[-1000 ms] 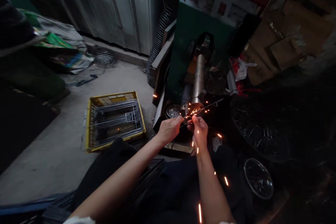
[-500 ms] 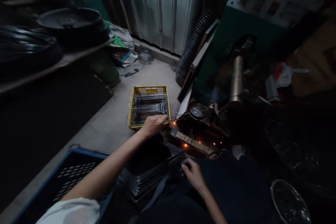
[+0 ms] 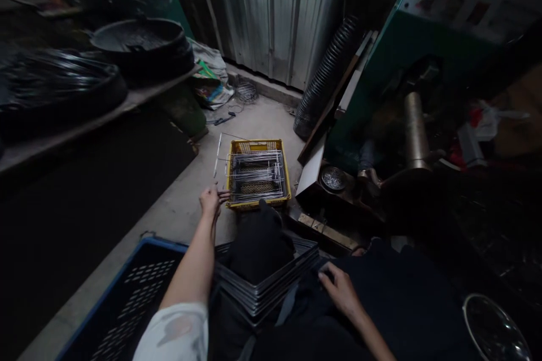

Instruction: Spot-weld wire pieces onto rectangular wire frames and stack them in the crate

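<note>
My left hand [image 3: 210,200] is stretched out beside the left edge of a yellow crate [image 3: 289,192], its fingers spread toward the crate. Just above the fingertips is a thin bent wire frame [image 3: 218,155], tilted at the crate's left side; a small gap seems to part it from the hand. Similar wire frames [image 3: 258,172] lie in rows inside the crate. My right hand [image 3: 341,291] rests on dark clothing at my lap, loosely curled with the thumb apart, and nothing shows in it. Near it, a stack of metal wire frames [image 3: 258,293] sits around my knee.
A blue crate [image 3: 158,245] stands at lower left. On the right is a green machine [image 3: 381,67] with a metal cylinder [image 3: 415,130] and a bowl of small metal bits [image 3: 333,179]. Black round trays [image 3: 139,39] sit on a shelf at left. A coiled hose [image 3: 324,76] leans by the corrugated wall.
My left hand has moved left from the machine side to the crate's left edge and its fingers have spread. The orange sparks are gone. My right hand stays at my lap.
</note>
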`<state>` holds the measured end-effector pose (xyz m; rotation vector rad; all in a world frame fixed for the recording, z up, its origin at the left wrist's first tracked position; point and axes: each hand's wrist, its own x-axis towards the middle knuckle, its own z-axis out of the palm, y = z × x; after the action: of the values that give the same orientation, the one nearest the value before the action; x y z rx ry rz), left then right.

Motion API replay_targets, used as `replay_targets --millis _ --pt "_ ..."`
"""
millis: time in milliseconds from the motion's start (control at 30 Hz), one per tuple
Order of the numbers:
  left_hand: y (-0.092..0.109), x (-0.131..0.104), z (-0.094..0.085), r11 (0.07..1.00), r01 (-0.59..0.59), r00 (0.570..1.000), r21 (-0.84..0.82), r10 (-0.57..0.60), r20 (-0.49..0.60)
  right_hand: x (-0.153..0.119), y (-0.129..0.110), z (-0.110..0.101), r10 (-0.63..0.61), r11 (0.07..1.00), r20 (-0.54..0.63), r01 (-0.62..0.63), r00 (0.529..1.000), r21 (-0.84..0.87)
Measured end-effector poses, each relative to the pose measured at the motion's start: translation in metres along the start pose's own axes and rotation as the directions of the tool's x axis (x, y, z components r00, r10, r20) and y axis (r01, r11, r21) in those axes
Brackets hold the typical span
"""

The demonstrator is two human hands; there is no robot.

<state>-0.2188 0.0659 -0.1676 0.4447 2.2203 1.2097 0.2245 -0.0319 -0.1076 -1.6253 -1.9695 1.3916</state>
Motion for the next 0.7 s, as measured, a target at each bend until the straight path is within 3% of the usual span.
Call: replay_targets --millis 133,200,267,367,400,433,467,533,567,633,700 --pt "-0.007 -0.009 -0.002 0.998 0.044 0.991 0.04 -0.049 0.123 -0.002 0.006 -0.004 -0.029 0.996 0.017 0.031 0.999 -0.086" --pt "-0.004 -0.027 -0.013 0.997 -0.007 0.979 0.074 -0.009 0.205 0.0 0.01 -0.01 -0.043 0.992 -0.004 0.042 0.999 -0.116" --pt "0.004 -0.058 -0.03 0.989 -0.111 0.94 0.1 0.071 0.334 0.004 0.015 -0.018 -0.044 0.99 -0.026 0.04 0.999 -0.138" --pt "0.018 -0.128 -0.059 0.943 -0.311 0.787 0.121 0.184 0.589 0.009 0.019 -0.032 -0.04 0.98 -0.069 0.026 0.997 -0.196" --pt "0.022 -0.154 -0.067 0.909 -0.397 0.7 0.124 0.212 0.682 0.011 0.02 -0.038 -0.035 0.975 -0.08 0.016 0.996 -0.223" --pt "0.024 -0.178 -0.073 0.783 -0.602 0.563 0.153 0.28 0.778 0.012 0.02 -0.044 -0.03 0.969 -0.088 0.007 0.996 -0.248" --pt "0.025 -0.2 -0.077 0.638 -0.746 0.479 0.193 0.313 0.82 0.013 0.021 -0.051 -0.027 0.964 -0.096 0.001 0.995 -0.268" --pt "0.022 -0.232 -0.081 0.402 -0.877 0.415 0.263 0.36 0.836 0.014 0.024 -0.066 -0.032 0.962 -0.127 -0.005 0.991 -0.274" --pt "0.019 -0.241 -0.08 0.325 -0.9 0.405 0.291 0.373 0.835 0.013 0.026 -0.073 -0.038 0.964 -0.156 -0.005 0.987 -0.266" --pt "0.01 -0.246 -0.079 0.238 -0.92 0.384 0.31 0.401 0.832 0.009 0.029 -0.088 -0.053 0.972 -0.239 -0.004 0.969 -0.233" --pt "0.002 -0.235 -0.079 0.194 -0.93 0.367 0.312 0.456 0.811 0.002 0.032 -0.102 -0.069 0.982 -0.325 0.007 0.943 -0.19"
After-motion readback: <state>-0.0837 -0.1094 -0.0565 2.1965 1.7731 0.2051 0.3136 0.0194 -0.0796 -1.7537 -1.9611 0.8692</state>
